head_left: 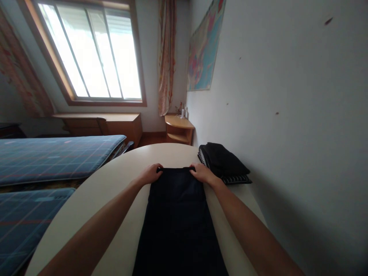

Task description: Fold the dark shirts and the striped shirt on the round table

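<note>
Here, a pale table (161, 154), bright window (94, 53) beyond.
Dark cloth (179, 226) points lengthwise away, far corners pinched by left hand (151, 174) and right hand (201, 173).

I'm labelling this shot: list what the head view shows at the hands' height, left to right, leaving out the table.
Far mattress → left hand → navy garment → right hand → black stack → wall.

Dark navy cloth (178, 220); cream tabletop (120, 214); blue plaid mattress (57, 158); black clothes (224, 159).
</note>
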The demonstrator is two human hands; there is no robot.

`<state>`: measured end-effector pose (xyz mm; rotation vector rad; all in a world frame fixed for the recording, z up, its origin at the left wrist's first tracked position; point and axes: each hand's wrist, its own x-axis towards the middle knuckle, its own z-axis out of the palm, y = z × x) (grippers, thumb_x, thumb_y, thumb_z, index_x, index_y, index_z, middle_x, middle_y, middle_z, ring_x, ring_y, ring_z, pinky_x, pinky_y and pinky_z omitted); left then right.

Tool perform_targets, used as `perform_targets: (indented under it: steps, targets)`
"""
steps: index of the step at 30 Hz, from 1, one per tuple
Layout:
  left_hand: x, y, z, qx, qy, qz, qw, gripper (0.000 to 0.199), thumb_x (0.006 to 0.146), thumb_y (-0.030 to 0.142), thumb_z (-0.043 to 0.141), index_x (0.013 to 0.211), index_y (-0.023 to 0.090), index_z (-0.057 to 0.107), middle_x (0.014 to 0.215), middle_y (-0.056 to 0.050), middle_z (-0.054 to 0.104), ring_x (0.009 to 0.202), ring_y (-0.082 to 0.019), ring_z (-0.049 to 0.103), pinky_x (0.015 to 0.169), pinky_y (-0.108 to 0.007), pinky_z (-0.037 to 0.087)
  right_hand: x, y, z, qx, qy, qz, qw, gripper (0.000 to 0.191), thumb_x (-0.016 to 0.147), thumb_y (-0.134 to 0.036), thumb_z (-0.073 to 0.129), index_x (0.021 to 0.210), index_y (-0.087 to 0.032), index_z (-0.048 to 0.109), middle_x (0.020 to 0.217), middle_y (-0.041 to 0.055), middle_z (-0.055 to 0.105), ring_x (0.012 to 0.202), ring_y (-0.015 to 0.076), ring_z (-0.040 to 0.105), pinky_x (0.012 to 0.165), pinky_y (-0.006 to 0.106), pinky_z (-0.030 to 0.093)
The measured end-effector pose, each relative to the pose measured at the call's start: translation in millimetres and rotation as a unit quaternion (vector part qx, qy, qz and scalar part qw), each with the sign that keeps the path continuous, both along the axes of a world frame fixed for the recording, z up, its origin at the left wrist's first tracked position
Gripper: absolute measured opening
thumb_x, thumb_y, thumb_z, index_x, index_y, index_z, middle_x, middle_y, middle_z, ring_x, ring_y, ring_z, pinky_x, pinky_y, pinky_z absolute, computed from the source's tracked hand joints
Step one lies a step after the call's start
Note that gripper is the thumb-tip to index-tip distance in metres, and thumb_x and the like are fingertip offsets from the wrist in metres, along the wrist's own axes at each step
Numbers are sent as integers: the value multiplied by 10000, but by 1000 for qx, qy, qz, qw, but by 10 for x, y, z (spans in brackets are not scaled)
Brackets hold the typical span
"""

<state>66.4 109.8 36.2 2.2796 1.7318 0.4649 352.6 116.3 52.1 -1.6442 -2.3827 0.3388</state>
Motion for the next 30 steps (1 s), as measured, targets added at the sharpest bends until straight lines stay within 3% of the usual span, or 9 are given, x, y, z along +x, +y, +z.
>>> perform_targets:
  steps: [4,9,12,15,17,20,24,27,30]
  targets:
    - [-20,7,89,6,-10,25,1000,337,887,295,537,1199,194,612,1121,-62,703,1016,-209,656,919,-308,497,18,46,38,34,35,-4,999,295,950,-269,501,1180,-162,651,1173,100,697,1084,198,634,947,271,434]
    - [298,-312,122,66,7,74,995,432,890,273,515,1309,173,548,1430,-133,506,1296,-301,479,1099,-405,363,-179,-62,-39,107,-43,-35,993,287,915,-223,533,1171,-188,657,1225,106,661,1161,236,563,1013,341,388]
    - [640,-678,20,83,51,62,993,536,909,354,492,1409,159,466,1548,-153,372,1386,-347,376,1115,-464,337,-358,-160,-130,140,-37,16,989,339,966,-261,454,1252,-194,623,1306,112,618,1223,234,517,1088,373,321]
    - [882,-942,-185,30,88,33,995,668,942,453,421,1523,139,318,1620,-170,216,1458,-439,210,1134,-602,236,-487,-209,-252,79,-43,101,991,434,1010,-354,366,1387,-222,536,1468,84,503,1365,236,402,1170,431,206]
    - [915,-974,-308,5,109,36,993,687,963,473,360,1557,144,251,1635,-155,164,1472,-460,131,1136,-640,189,-528,-210,-331,37,-54,107,992,480,1024,-384,306,1452,-239,468,1555,68,397,1435,239,307,1192,476,133]
    - [800,-842,-358,0,125,1,992,684,986,493,308,1576,165,200,1646,-104,132,1490,-421,69,1171,-595,158,-558,-198,-408,18,-50,50,997,506,1027,-410,260,1480,-263,431,1589,49,337,1454,241,271,1193,508,98]
    - [638,-696,-206,-6,163,-49,985,664,994,485,337,1571,175,232,1640,-97,165,1487,-414,94,1178,-574,168,-649,-237,-443,29,-36,-66,997,512,1014,-452,278,1466,-289,456,1575,50,364,1430,272,302,1175,534,127]
    - [692,-819,-116,12,185,0,983,642,977,402,401,1558,159,277,1629,-140,198,1473,-456,116,1154,-617,177,-770,-306,-427,42,-37,-154,986,509,1014,-438,275,1453,-277,477,1544,90,406,1396,311,341,1138,559,182]
    - [805,-1058,-159,-2,157,24,987,699,968,510,385,1565,172,254,1623,-170,194,1455,-499,129,1113,-684,184,-875,-379,-343,16,-74,-219,973,517,1017,-418,287,1453,-218,479,1489,187,446,1325,380,419,1053,626,253]
